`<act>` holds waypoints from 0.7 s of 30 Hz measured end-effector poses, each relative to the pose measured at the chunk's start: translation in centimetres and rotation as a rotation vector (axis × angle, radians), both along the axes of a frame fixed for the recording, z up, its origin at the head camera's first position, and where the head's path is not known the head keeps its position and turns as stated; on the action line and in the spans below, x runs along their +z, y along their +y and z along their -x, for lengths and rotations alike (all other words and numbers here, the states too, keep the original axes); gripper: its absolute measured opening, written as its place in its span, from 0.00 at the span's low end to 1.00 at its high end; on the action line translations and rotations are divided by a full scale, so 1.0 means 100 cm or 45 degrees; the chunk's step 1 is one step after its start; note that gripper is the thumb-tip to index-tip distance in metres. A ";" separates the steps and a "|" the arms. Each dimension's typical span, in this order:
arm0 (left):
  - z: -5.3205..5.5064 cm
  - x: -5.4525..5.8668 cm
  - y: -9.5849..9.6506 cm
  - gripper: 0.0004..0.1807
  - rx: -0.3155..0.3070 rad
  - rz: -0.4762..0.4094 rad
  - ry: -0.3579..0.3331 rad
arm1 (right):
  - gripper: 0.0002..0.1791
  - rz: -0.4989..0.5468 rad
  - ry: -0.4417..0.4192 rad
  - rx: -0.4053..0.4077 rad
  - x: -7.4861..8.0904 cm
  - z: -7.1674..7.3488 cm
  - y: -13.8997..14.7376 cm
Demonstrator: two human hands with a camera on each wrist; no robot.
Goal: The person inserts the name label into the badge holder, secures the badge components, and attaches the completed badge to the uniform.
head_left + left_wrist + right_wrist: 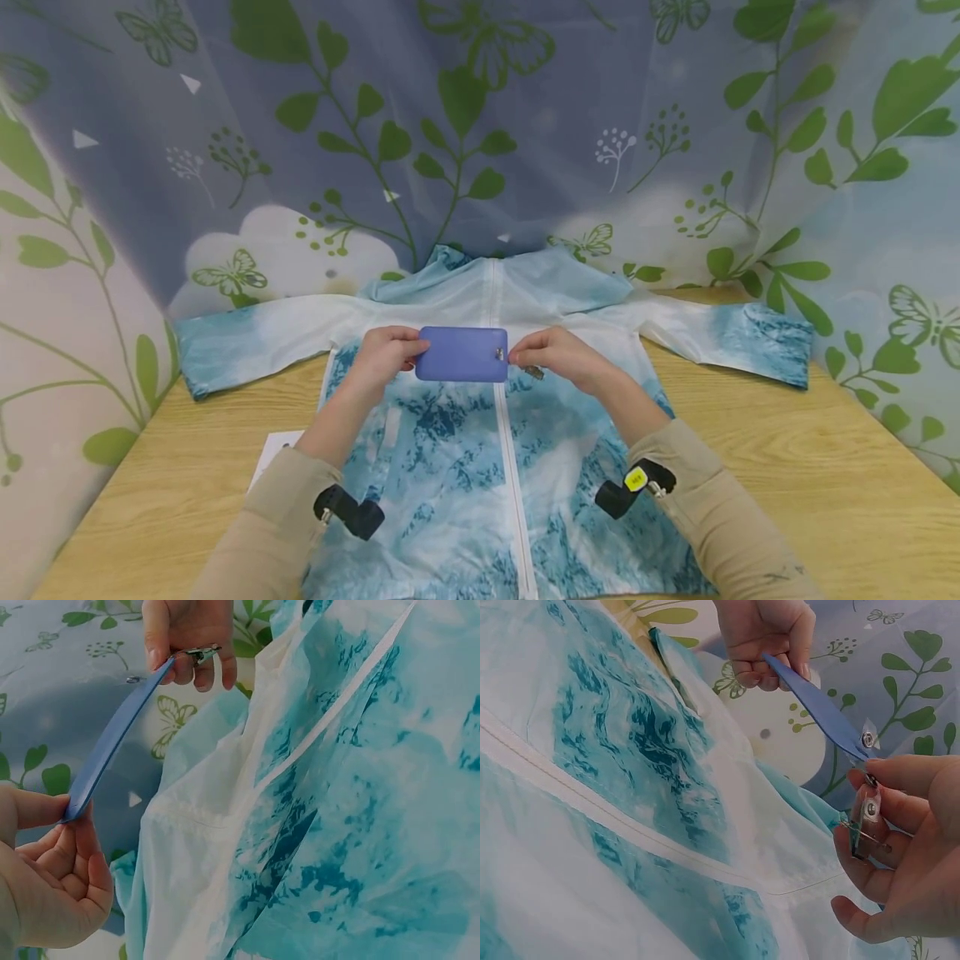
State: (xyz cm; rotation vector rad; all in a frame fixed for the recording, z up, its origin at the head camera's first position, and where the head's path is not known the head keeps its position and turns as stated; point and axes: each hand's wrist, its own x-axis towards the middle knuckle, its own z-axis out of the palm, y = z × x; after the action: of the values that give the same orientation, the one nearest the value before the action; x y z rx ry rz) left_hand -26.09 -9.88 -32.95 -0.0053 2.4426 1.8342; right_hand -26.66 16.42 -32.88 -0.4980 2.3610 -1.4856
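The left hand (384, 358) pinched the left end of a flat blue card holder (454, 355) between its thumb and fingers, and in the left wrist view we could see the other fingers curled below that edge. Going rightward, we found the holder above the chest of a teal-and-white jacket (442, 467), clear of the fabric and lengthwise between the two hands. Under it a white zip (510, 483) ran down the middle of the jacket, which lay spread with both sleeves out. At the holder's right end we made out a metal snap (868, 740) on a clear tab. Just beside it the right hand (566, 357) pinched a clear strap between thumb and forefinger, and a metal clip (202, 654) hung from the strap against the curled fingers. Farther right we saw a small black camera (617, 498) at the person's right cuff, then the bare wooden worktop (795, 458), and beyond that a cloth (896, 275) printed with green leaves and butterflies
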 end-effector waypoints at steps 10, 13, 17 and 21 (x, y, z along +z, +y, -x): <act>0.000 -0.001 -0.001 0.14 0.014 -0.042 -0.007 | 0.12 -0.004 -0.002 -0.078 -0.005 0.004 -0.001; 0.000 -0.001 -0.001 0.15 0.011 -0.049 -0.008 | 0.11 -0.006 0.006 -0.072 -0.005 0.004 -0.001; -0.001 -0.002 -0.001 0.15 0.005 -0.058 -0.015 | 0.11 -0.025 0.016 -0.072 -0.005 0.003 -0.003; -0.001 -0.001 -0.001 0.15 0.001 -0.067 -0.022 | 0.11 -0.043 0.016 -0.084 -0.003 0.001 -0.004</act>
State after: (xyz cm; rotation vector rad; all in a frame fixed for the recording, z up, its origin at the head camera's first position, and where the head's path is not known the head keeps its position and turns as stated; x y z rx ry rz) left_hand -25.97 -9.95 -33.07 -0.0187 2.3822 1.8904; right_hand -26.76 15.98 -33.22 -0.4264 2.4296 -1.4722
